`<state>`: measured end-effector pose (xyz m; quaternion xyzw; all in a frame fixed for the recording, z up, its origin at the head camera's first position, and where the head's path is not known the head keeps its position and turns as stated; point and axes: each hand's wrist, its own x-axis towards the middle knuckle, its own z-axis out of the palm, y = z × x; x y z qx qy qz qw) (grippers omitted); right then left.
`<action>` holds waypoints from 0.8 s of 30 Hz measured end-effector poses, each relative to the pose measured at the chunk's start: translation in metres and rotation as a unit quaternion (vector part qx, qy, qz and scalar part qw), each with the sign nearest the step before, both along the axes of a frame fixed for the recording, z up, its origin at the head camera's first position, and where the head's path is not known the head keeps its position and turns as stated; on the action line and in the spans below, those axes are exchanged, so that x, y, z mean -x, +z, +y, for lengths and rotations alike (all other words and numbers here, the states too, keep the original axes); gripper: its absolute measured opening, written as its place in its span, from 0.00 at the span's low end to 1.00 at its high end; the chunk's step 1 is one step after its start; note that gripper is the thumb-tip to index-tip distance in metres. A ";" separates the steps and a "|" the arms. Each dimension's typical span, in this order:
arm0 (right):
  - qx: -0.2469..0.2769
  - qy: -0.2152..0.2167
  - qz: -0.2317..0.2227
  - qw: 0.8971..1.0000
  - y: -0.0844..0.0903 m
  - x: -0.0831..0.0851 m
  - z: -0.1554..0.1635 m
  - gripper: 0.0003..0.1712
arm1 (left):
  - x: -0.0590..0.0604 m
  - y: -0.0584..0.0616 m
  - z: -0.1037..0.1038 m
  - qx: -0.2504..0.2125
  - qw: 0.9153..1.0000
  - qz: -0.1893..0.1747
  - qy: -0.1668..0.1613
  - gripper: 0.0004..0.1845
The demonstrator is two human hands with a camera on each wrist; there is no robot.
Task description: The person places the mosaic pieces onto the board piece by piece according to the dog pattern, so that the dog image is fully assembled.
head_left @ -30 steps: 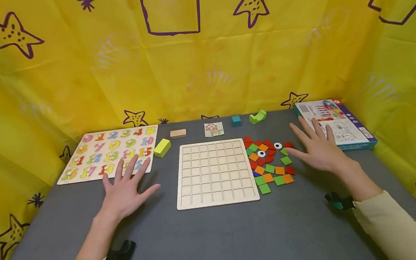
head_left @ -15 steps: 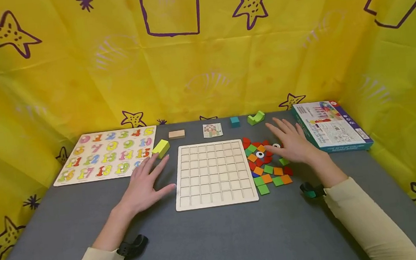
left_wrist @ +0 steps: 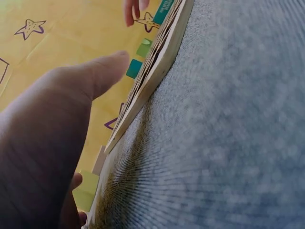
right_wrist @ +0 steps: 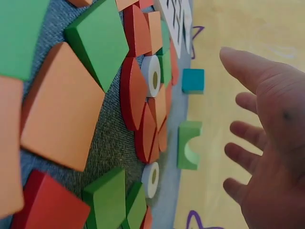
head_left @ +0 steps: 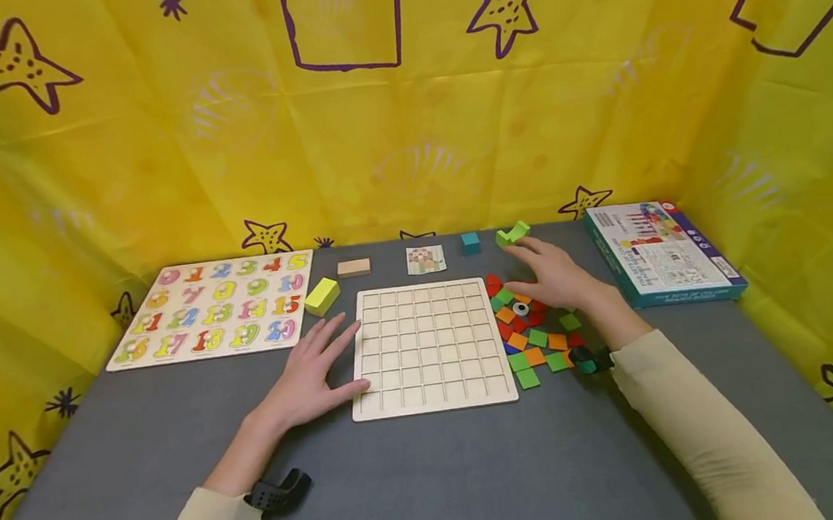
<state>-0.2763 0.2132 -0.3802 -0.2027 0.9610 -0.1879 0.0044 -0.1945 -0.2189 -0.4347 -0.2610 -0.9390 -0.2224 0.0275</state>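
Observation:
A square wooden grid board (head_left: pixel 428 347) lies flat at the middle of the table. At its left edge is my left hand (head_left: pixel 308 383), fingers spread and holding nothing; in the head view its thumb and a fingertip overlap the rim. The left wrist view shows the thumb (left_wrist: pixel 102 71) apart from the board's side. My right hand (head_left: pixel 557 276) hovers above a pile of loose coloured tiles (head_left: pixel 537 339), fingers extended and nothing in them. Red, orange and green tiles (right_wrist: pixel 97 43) and white rings (right_wrist: pixel 151 180) show in the right wrist view. The hand hides part of the pile.
Behind the board lie a small picture card (head_left: pixel 426 260), a plain wood block (head_left: pixel 354 268), a yellow block (head_left: pixel 322 297), a teal cube (head_left: pixel 470 244) and a green arch block (head_left: pixel 512 235). A number puzzle (head_left: pixel 203 310) lies left, a game box (head_left: pixel 668 252) right.
My left hand has moved right, from beside the number puzzle to the board's left edge. My right hand has moved left, from near the game box to over the tiles.

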 end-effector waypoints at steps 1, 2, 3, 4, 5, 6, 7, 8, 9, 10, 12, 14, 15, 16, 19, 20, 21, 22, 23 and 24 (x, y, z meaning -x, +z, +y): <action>0.005 0.004 -0.006 1.000 -0.001 0.002 -0.001 0.41 | 0.000 0.000 -0.001 0.000 1.000 -0.005 -0.003 0.49; 0.011 0.008 -0.015 1.000 -0.002 0.003 -0.002 0.41 | -0.001 -0.001 -0.001 -0.001 1.000 -0.010 -0.006 0.49; 0.016 0.013 -0.023 1.000 -0.002 0.005 -0.004 0.40 | -0.001 -0.001 -0.002 -0.001 1.000 -0.015 -0.010 0.49; 0.020 0.016 -0.031 0.999 -0.003 0.007 -0.005 0.39 | -0.001 -0.002 -0.003 -0.001 1.000 -0.019 -0.013 0.49; 0.024 0.019 -0.037 0.999 -0.003 0.008 -0.007 0.38 | -0.001 -0.003 -0.003 0.000 1.000 -0.021 -0.017 0.50; 0.025 0.020 -0.043 0.999 -0.004 0.010 -0.008 0.37 | -0.001 -0.003 -0.004 0.001 1.000 -0.022 -0.021 0.50; 0.027 0.021 -0.048 0.998 -0.004 0.012 -0.009 0.36 | -0.001 -0.003 -0.004 0.002 0.999 -0.023 -0.025 0.50; 0.027 0.023 -0.051 0.998 -0.005 0.015 -0.010 0.35 | 0.000 -0.004 -0.004 0.003 0.999 -0.023 -0.028 0.50; 0.027 0.026 -0.053 0.998 -0.005 0.017 -0.010 0.34 | 0.000 -0.004 -0.004 0.006 0.999 -0.024 -0.029 0.50; 0.027 0.026 -0.057 0.998 -0.006 0.019 -0.010 0.33 | 0.001 -0.004 -0.004 0.010 0.999 -0.025 -0.030 0.49; 0.027 0.029 -0.063 0.997 -0.009 0.024 -0.009 0.32 | 0.002 -0.004 -0.004 0.016 0.999 -0.029 -0.032 0.50; 0.026 0.030 -0.069 0.997 -0.013 0.028 -0.010 0.30 | 0.002 -0.004 -0.004 0.020 0.999 -0.035 -0.030 0.50; 0.027 0.028 -0.074 0.997 -0.014 0.030 -0.010 0.30 | 0.002 -0.004 -0.004 0.022 0.999 -0.036 -0.030 0.50; 0.027 0.025 -0.077 0.996 -0.015 0.032 -0.011 0.29 | 0.002 -0.004 -0.004 0.023 0.999 -0.039 -0.030 0.50; 0.031 0.017 -0.084 0.996 -0.018 0.037 -0.012 0.27 | 0.001 -0.003 -0.003 0.023 0.998 -0.044 -0.030 0.51; 0.032 0.015 -0.086 0.996 -0.019 0.039 -0.013 0.26 | 0.001 -0.003 -0.003 0.023 0.998 -0.044 -0.030 0.51; 0.032 0.013 -0.087 0.996 -0.020 0.040 -0.014 0.25 | 0.001 -0.003 -0.003 0.023 0.998 -0.044 -0.029 0.51; 0.032 0.011 -0.088 0.996 -0.020 0.041 -0.015 0.24 | 0.001 -0.003 -0.003 0.023 0.998 -0.044 -0.028 0.51; 0.031 0.010 -0.089 0.996 -0.020 0.043 -0.016 0.23 | 0.001 -0.003 -0.004 0.024 0.998 -0.043 -0.028 0.51; 0.027 0.008 -0.089 0.996 -0.021 0.044 -0.017 0.22 | 0.001 -0.003 -0.004 0.024 0.998 -0.042 -0.028 0.51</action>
